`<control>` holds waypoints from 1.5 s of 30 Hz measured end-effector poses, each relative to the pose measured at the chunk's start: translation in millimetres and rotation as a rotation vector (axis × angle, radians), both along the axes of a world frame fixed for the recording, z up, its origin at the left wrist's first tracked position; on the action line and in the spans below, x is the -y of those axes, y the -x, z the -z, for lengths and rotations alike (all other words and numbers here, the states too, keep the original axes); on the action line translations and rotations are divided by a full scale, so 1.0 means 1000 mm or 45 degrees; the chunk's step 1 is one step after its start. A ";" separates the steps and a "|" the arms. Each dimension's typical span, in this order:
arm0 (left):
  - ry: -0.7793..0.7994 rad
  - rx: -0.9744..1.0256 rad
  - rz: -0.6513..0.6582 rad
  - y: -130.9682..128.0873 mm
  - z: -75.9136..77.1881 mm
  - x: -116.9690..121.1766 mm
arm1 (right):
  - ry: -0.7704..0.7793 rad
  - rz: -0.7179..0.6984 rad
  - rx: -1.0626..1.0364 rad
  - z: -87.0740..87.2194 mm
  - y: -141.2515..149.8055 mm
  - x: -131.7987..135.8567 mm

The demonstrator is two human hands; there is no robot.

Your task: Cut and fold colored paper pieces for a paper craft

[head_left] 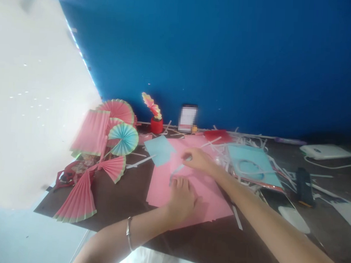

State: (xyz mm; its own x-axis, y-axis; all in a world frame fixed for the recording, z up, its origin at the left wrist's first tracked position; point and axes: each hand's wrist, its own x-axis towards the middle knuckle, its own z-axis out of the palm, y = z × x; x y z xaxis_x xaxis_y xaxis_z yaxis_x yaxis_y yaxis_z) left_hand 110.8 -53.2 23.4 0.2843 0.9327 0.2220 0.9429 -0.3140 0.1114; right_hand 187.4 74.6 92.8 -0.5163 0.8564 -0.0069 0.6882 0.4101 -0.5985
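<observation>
Large pink paper sheets [161, 185] lie on the dark table under both my hands. A narrow light blue paper strip [177, 170], slightly blurred, runs between them. My left hand [183, 198], with a silver bangle on its wrist, is curled at the strip's lower end, fingers closed. Just beyond it, my right hand [199, 159] bends its thumb and fingers into a pinch near the strip's upper end; the exact contact is too blurred to see. A light blue paper square [159, 149] overlaps the pink sheets at their far left.
Pleated pink fans [77, 201] and a blue one [123, 139] crowd the left side. At the back stands a red pot [156, 125]. Blue sheets [250, 161] with paper strips, a phone [277, 201], a black object [304, 187] and a white device [324, 152] lie rightward.
</observation>
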 end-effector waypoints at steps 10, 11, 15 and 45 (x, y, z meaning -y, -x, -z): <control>-0.097 -0.004 0.143 0.045 0.016 0.029 | 0.091 -0.098 -0.260 0.020 0.003 0.007; -0.097 -0.024 0.144 0.049 0.019 0.029 | 0.095 -0.092 -0.278 0.021 0.004 0.007; -0.098 -0.145 0.225 0.051 0.022 0.020 | 0.159 -0.015 -0.372 0.022 0.008 0.003; -0.172 -0.189 0.353 0.043 0.020 0.006 | 0.157 0.418 -0.651 0.088 0.026 -0.037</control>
State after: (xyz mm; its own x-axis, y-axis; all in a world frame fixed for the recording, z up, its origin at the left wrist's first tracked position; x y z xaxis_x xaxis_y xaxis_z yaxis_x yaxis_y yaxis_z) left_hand 68.1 -58.7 3.7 0.5615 0.7803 0.2753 0.8223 -0.5632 -0.0810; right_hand 161.5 111.4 4.6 -0.1902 0.9797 0.0625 0.3804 0.1323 -0.9153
